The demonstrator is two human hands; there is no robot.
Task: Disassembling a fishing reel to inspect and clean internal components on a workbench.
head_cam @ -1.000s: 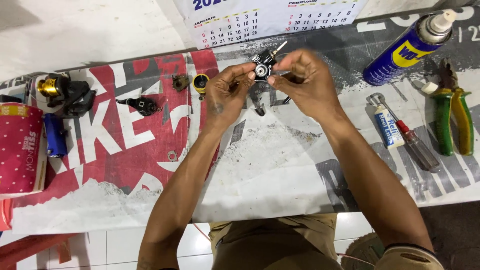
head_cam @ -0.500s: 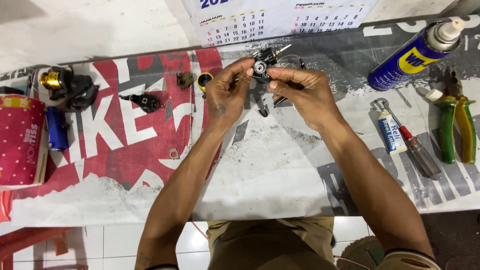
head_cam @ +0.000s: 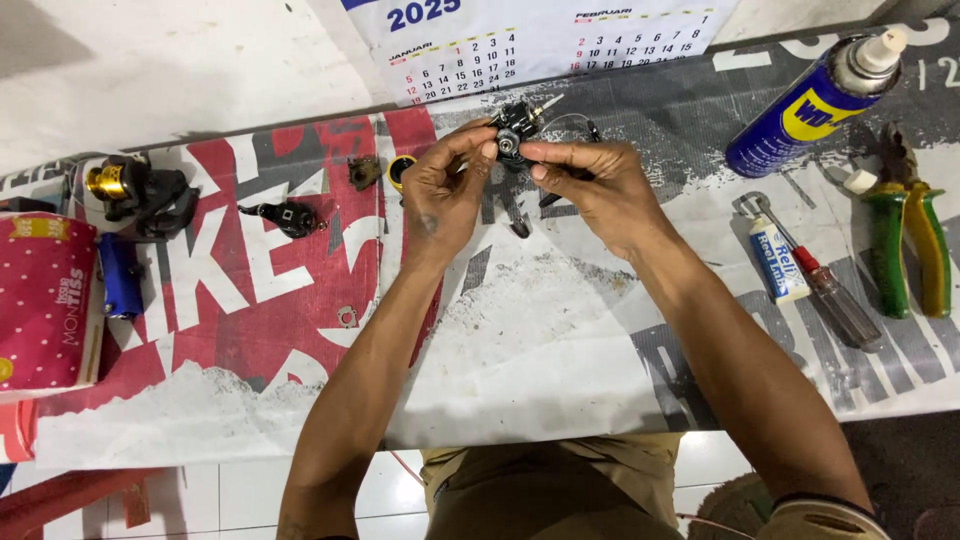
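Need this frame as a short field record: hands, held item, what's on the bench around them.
left hand: fingertips pinch the small black reel part, raised above the bench
right hand: fingertips on the same part from the other side
right of the hands: blue spray can lying down, small white tube, screwdriver, green-handled pliers
left of the hands: black-and-gold fishing reel body, loose black crank piece, red tissue pack
surface: printed sheet

Small repair workbench, home-workshop type, bench covered with worn printed banner (head_cam: 560,330), blue spray can (head_cam: 800,105), green-handled pliers (head_cam: 905,245), screwdriver (head_cam: 825,290), small grease tube (head_cam: 778,262), dismantled black reel parts (head_cam: 150,195), wall calendar (head_cam: 530,40), tiled floor below.
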